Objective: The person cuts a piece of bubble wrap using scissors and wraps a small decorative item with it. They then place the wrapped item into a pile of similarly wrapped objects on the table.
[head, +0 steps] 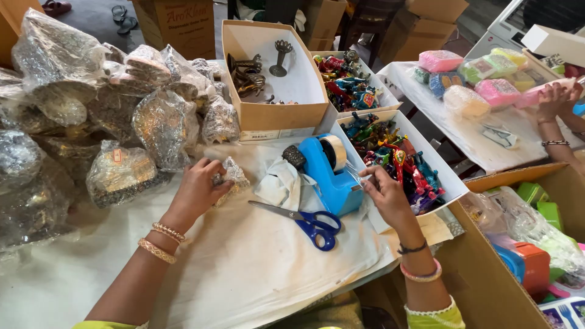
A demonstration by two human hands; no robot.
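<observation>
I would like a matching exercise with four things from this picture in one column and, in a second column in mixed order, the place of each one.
Things:
1. scissors
2. tape dispenser
3. small wrapped item
4. painted figurines

Places:
a. inside the white box beside the right hand
b. held in the left hand
c. flat on the white cloth, between the two hands
d. standing on the cloth, its cutter end at the right hand's fingertips

Pairs: 1-c, 2-d, 3-b, 4-a
</observation>
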